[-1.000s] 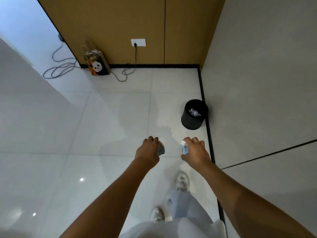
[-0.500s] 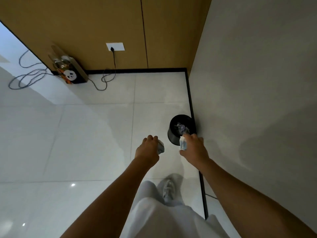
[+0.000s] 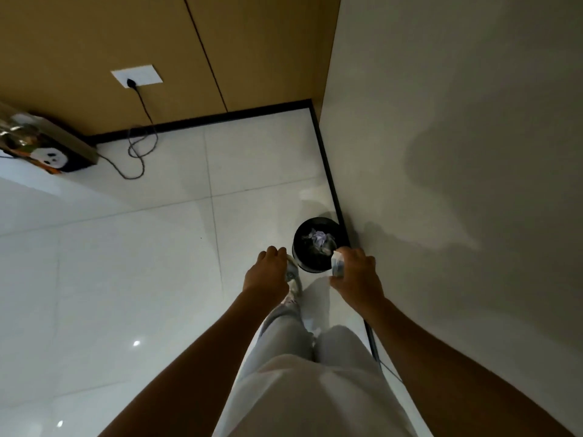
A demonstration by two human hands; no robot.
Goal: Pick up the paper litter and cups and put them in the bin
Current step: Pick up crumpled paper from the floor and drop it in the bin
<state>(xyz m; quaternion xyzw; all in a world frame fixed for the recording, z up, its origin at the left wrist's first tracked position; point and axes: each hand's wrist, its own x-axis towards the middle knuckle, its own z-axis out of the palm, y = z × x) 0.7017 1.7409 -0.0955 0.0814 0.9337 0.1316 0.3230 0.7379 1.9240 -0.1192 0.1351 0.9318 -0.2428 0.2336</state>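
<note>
Holding one cup (image 3: 337, 263) in the right hand (image 3: 356, 275), fingers curled round it, just over the rim of the single black bin (image 3: 303, 263); gripping a second cup (image 3: 291, 270) in the left hand (image 3: 267, 272), beside the bin. Showing crumpled paper (image 3: 319, 238) inside the bin, count unclear; standing by the wall (image 3: 457, 152) on one tiled floor (image 3: 126, 263).

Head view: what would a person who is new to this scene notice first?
Two bare arms reach forward, and each hand grips a cup: the left hand and the right hand. Just beyond them a black bin stands on the white tiled floor, close to the right wall, with crumpled paper already inside. At the far wall, a cable runs down from a socket.
</note>
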